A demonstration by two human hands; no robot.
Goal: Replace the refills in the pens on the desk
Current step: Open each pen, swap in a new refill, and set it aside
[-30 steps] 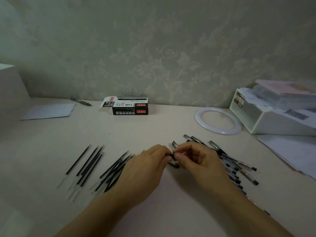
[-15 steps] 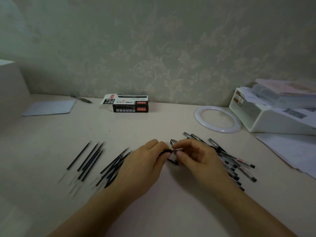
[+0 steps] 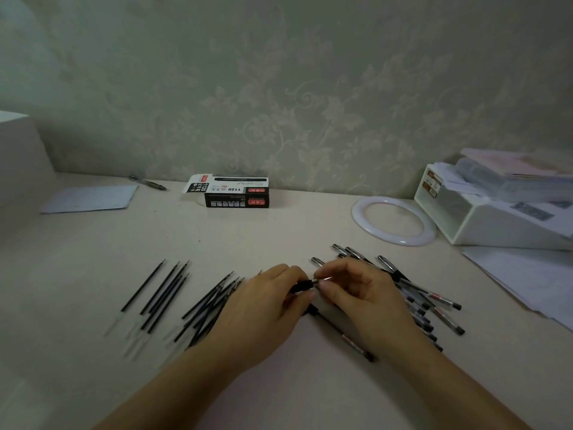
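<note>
Both hands meet at the middle of the desk over one pen. My left hand (image 3: 269,308) grips the pen's black grip section (image 3: 302,286). My right hand (image 3: 356,293) pinches its silver tip (image 3: 322,279). A pen barrel (image 3: 341,335) lies on the desk under my right hand, running toward the lower right. Several pens (image 3: 428,299) are piled to the right, partly hidden by my right hand. Two groups of black refills (image 3: 161,290) (image 3: 210,305) lie to the left.
A black refill box (image 3: 235,192) stands open at the back by the wall. A white ring (image 3: 393,220) and a white organiser (image 3: 483,212) with papers sit at the right. Loose sheets (image 3: 527,280) lie beside them. A card (image 3: 90,198) and another pen (image 3: 147,182) lie at the back left.
My hands have stayed together on the pen; the silver tip now shows between my fingers, drawn slightly away from the black grip. The view has shifted a little.
</note>
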